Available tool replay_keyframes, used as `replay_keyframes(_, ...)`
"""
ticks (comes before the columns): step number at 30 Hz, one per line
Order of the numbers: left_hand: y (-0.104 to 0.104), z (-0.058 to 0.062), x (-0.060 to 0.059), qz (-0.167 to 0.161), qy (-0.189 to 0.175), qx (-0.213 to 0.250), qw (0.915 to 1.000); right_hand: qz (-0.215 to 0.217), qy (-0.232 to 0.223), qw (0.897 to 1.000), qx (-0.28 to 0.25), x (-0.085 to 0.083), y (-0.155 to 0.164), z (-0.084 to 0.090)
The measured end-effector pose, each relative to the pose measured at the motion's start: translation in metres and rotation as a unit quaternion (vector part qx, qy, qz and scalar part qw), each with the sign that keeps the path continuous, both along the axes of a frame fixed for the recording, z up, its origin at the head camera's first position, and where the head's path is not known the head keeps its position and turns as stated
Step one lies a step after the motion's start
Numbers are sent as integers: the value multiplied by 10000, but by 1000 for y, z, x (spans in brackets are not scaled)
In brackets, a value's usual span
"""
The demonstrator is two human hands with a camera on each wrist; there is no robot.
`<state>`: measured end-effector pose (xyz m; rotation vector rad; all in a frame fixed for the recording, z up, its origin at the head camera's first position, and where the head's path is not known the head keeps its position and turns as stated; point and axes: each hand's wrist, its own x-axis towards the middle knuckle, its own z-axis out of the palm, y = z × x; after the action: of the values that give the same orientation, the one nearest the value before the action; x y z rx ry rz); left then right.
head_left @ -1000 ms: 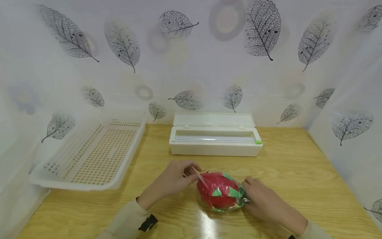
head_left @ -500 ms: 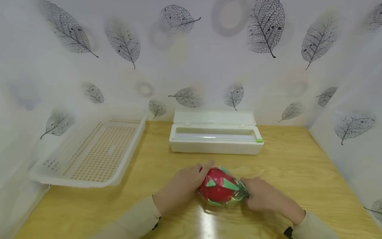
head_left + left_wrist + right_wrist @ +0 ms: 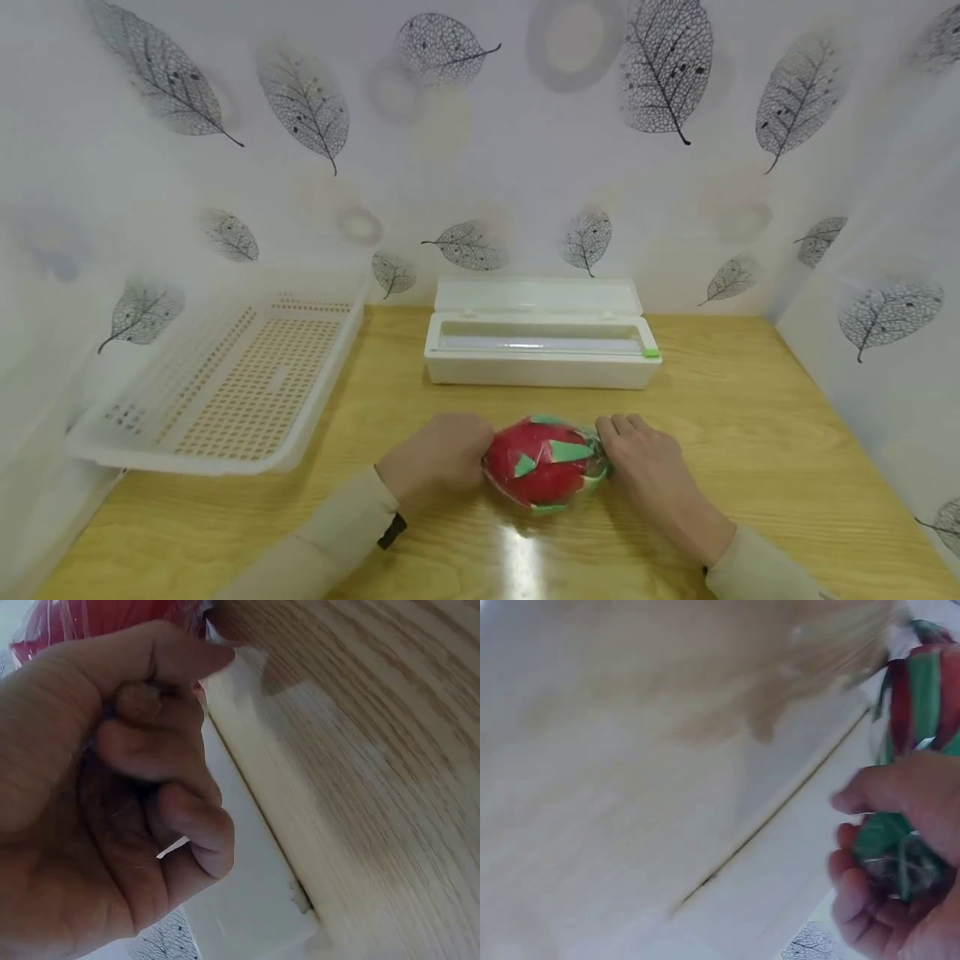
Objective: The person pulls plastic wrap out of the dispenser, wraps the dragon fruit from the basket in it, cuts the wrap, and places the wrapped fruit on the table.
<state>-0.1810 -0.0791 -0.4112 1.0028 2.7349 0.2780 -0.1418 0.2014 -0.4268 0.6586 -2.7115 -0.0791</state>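
Observation:
A red dragon fruit (image 3: 542, 467) with green scales, covered in clear plastic wrap, is between the two hands in the head view. At its left end is my left hand (image 3: 442, 450); the left wrist view shows its fingers (image 3: 150, 750) curled in and the thumb over them, seemingly pinching the wrap's end, though the pinch itself is hidden. My right hand (image 3: 648, 471) is at the other end. In the right wrist view its fingers (image 3: 851, 892) curl around the green tip (image 3: 889, 840) and the gathered wrap.
Behind the fruit stands a white plastic-wrap dispenser (image 3: 540, 372), lid up, with a roll of film (image 3: 536, 343) inside. A white perforated basket (image 3: 292, 454) sits at the left of the wooden table (image 3: 750, 400). Leaf-printed curtains (image 3: 495, 150) enclose the back and sides.
The left hand moves from loosely pinching the wrap, over the fruit's left top, to a curled hold at its left end. The fruit has turned and shifted slightly left; the right hand has rotated.

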Motion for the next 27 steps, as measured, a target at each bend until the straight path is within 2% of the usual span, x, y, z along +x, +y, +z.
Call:
replay_keyframes(2, -2, -1, -3, 132, -190, 18, 9997, 169, -81, 9998, 2, -4, 2, 0)
replay_keyframes(4, -4, -1, -6, 233, -208, 25, 9995, 273, -560, 9981, -42, -8, 4, 3)
replay_keyframes(8, -6, 3, -10, 306, 198, 160, 9992, 258, -1857, 9814, -405, -20, 10, 9)
replay_keyframes(11, -6, 10, -9, 285, 540, 297, 9977, 330, -2389, 9670, -822, -29, 15, 10)
replay_keyframes(15, -6, 13, -4, 104, 702, 292, 9971, 629, -2787, 9502, -1246, -40, 21, 8)
replay_keyframes(17, -4, 8, -6, 70, 693, 337, 9970, 759, -2925, 9436, -1353, -45, 23, 6)
replay_keyframes(20, 3, -6, -15, 134, 651, 682, 9955, 860, -3034, 9379, -1447, -49, 25, 6)
replay_keyframes(23, 8, -14, -26, 144, 946, 871, 9916, 860, -3155, 9329, -1508, -49, 25, 6)
replay_keyframes(25, 10, -16, -31, 119, 1310, 747, 9885, 774, -3151, 9341, -1487, -47, 23, 7)
replay_keyframes(27, 11, -15, -33, 89, 1666, 457, 9849, 630, -3054, 9396, -1408, -46, 22, 8)
